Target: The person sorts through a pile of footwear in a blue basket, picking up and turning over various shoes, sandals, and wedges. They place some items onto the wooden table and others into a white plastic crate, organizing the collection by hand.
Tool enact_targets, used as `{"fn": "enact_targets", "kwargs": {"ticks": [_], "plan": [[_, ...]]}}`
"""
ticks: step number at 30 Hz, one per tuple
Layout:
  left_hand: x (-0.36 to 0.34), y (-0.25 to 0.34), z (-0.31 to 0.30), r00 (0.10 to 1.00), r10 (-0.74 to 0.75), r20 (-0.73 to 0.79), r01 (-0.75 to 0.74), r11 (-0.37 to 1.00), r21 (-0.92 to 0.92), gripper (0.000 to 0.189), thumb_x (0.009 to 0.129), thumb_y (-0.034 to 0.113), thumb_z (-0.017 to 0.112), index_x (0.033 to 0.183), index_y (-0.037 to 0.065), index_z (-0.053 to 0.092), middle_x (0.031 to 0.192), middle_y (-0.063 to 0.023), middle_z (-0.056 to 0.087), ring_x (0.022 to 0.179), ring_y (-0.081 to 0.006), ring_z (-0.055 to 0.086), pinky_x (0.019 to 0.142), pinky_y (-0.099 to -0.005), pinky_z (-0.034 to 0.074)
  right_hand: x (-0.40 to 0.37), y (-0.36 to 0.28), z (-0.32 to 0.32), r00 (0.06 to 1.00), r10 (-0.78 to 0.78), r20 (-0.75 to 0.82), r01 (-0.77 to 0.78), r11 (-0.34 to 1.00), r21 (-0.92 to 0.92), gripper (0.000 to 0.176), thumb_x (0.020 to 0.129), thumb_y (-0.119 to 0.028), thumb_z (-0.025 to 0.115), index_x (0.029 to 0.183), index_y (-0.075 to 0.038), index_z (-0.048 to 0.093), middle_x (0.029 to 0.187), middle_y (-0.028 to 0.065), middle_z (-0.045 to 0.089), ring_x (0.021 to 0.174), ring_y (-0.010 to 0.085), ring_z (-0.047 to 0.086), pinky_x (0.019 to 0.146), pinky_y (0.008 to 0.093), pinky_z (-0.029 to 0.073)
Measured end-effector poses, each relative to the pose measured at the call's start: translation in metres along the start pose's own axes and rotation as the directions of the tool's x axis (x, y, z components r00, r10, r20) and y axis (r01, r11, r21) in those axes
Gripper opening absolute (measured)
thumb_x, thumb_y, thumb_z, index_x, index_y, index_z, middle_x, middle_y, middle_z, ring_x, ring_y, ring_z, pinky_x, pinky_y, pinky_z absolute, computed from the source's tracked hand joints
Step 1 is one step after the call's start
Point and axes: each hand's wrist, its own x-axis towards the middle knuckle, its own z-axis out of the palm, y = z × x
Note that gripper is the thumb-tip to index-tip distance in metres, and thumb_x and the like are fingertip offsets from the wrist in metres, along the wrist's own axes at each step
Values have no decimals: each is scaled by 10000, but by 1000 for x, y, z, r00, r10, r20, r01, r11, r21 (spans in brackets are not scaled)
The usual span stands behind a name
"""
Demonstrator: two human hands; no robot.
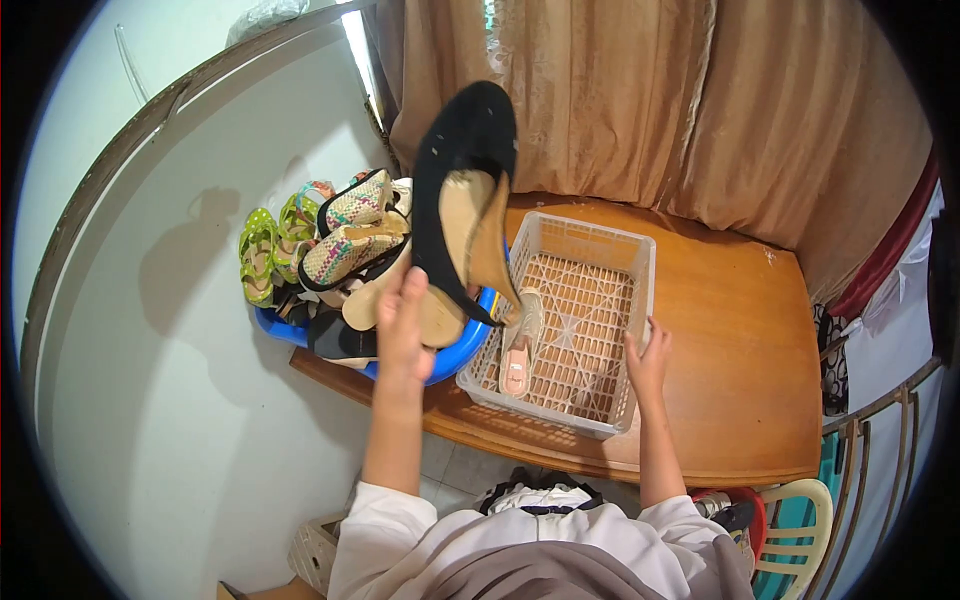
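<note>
My left hand (404, 315) grips a black wedge shoe (430, 190) by its side, holding it up with the toe pointing away from me. Its tan inner sole and wedge heel show. Below and to the right sits a clear plastic basket (600, 428), partly behind the shoe. Inside the basket lies a pale sandal (515, 365) along the left wall. My right hand (648, 352) is at the basket's right rim, fingers partly spread and touching or very near it. Left of the shoe, a blue tub (460, 352) is heaped with shoes, including woven wedges (350, 255) and green dotted sandals (258, 250).
The basket and tub stand on a wooden table (730, 370), the tub at its left edge. Brown curtains (600, 100) hang behind. A cream plastic chair (815, 520) and a red container (758, 525) holding shoes are at the lower right. A cardboard box (270, 592) is lower left.
</note>
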Motion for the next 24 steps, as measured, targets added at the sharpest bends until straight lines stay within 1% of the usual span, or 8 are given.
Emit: {"fn": "enact_targets", "kwargs": {"ticks": [2,4,6,11,14,17,22,24], "plan": [[-23,-26,19,999,-49,23,49,999,-21,345,891,166,548,1206,33,501,1120,-87,587,951,-175,602,826,-327,511,0,-40,-10,987,-15,161,-56,902,429,533,822,-296,620,1238,-21,432,1186,161,495,1082,254,485,888,394,417],[-45,-61,36,988,-156,-10,154,982,-111,375,885,156,561,1238,49,489,1122,-62,590,970,-138,586,840,-289,490,-6,-79,-23,887,-121,445,-337,488,805,596,842,-409,578,1292,-60,405,1218,113,492,1118,216,477,923,385,400],[-61,-94,40,954,-293,69,299,945,-134,364,893,143,553,1237,40,492,1151,-55,573,978,-118,570,836,-273,477,-14,-103,-30,798,-273,537,-531,102,841,693,818,-506,564,1312,-56,379,1202,101,510,1104,214,495,910,352,434],[-79,-137,37,888,-444,117,458,875,-156,342,902,154,550,1203,-3,505,1123,-50,585,968,-107,557,835,-243,448,-15,-118,-46,697,-267,666,-645,173,745,825,777,-644,511,1330,-53,350,1303,118,457,1163,205,479,946,341,426],[-78,-141,35,967,-224,118,188,947,259,317,896,196,562,1142,-4,553,1119,-104,590,953,-146,578,797,-240,451,-19,-109,-29,707,-319,632,-651,56,757,808,799,-635,485,1338,-52,333,1320,129,438,1178,212,467,962,356,411],[-66,-109,40,942,-297,157,38,558,829,263,868,215,598,1063,38,606,944,-106,613,876,-141,579,723,-275,466,-20,-103,-20,740,-288,607,-648,-68,758,781,831,-626,426,1342,-45,320,1326,136,429,1179,234,465,984,371,390],[-19,-69,7,906,217,364,-396,129,909,240,781,187,651,1005,103,640,861,-116,555,841,-274,558,763,-364,452,-19,-86,-13,707,-312,635,-705,-236,669,745,858,-617,370,1325,-39,334,1301,131,444,1077,305,533,907,455,450],[5,-40,-12,881,289,374,-315,-230,921,314,771,191,652,1073,130,595,1019,-116,545,946,-287,542,828,-407,429,-16,-79,-12,724,-272,634,-689,-237,685,720,870,-599,359,1318,-35,338,1283,131,453,1041,325,550,876,479,467]]}}
